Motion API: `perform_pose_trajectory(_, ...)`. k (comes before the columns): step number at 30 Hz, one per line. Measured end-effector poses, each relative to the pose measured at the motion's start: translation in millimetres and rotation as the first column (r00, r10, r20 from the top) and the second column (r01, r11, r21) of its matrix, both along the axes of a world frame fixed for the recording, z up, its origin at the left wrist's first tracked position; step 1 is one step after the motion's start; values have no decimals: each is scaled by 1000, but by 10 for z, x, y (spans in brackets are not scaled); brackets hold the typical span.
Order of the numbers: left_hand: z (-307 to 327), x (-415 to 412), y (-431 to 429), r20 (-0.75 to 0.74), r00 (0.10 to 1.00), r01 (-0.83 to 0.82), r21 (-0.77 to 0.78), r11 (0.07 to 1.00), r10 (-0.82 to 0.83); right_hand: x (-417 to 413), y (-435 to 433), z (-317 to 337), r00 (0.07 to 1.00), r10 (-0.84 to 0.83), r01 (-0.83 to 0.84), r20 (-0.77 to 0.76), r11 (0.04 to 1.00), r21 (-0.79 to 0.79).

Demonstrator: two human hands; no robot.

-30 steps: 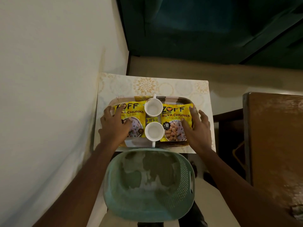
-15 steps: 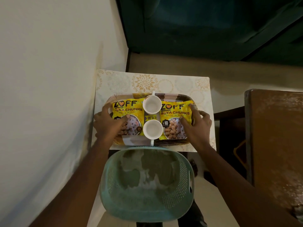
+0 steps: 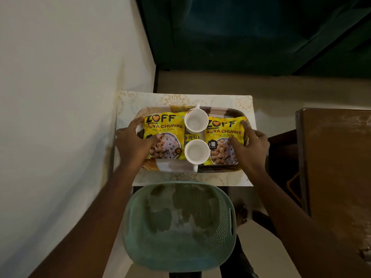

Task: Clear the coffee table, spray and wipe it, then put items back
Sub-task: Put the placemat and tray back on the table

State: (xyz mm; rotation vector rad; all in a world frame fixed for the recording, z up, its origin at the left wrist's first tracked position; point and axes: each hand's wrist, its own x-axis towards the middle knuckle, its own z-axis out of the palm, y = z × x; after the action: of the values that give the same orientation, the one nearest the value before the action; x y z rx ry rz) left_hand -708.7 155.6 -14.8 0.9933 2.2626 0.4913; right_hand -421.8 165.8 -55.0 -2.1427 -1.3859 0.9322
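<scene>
A patterned oval tray (image 3: pixel 217 110) sits on the small coffee table (image 3: pixel 230 178) with its floral cream top. On the tray lie two yellow soya chunk packets, one at the left (image 3: pixel 167 127) and one at the right (image 3: pixel 223 128), with two empty white cups between them, a far cup (image 3: pixel 196 121) and a near cup (image 3: pixel 196 152). My left hand (image 3: pixel 133 144) grips the tray's left end, thumb on the left packet. My right hand (image 3: pixel 250 146) grips the tray's right end, thumb on the right packet.
An empty teal plastic basket (image 3: pixel 178 255) stands just in front of the table, below my arms. A white wall (image 3: pixel 60 97) runs close along the left. A brown wooden table (image 3: pixel 337 167) is at the right, and dark green furniture (image 3: pixel 251 33) lies beyond.
Both hands shifted outward from lying over the packets to the tray's two ends, fingers curling round its rim. The tray, packets and cups keep their places on the table.
</scene>
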Motion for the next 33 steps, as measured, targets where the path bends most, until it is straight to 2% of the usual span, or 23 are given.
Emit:
perform_pose_trajectory(7, 238, 582, 171, -18, 997, 72, -4, 997, -72, 579, 158, 266, 998, -56, 55, 19, 998, 34)
perform_pose_trajectory(16, 331, 1775, 345, 12, 988, 152, -30, 988, -151, 1739, 220, 410, 989, -142, 139, 45, 989, 55)
perform_pose_trajectory(24, 193, 2870, 382, 38, 972, 233, -71, 970, -231, 2809, 194, 354, 972, -218, 216, 92, 976, 33)
perform_pose_trajectory(33, -36, 3807, 425, 59, 944, 329, -93, 940, -325, 3762, 242, 190, 965, -225, 226, 138, 974, 4)
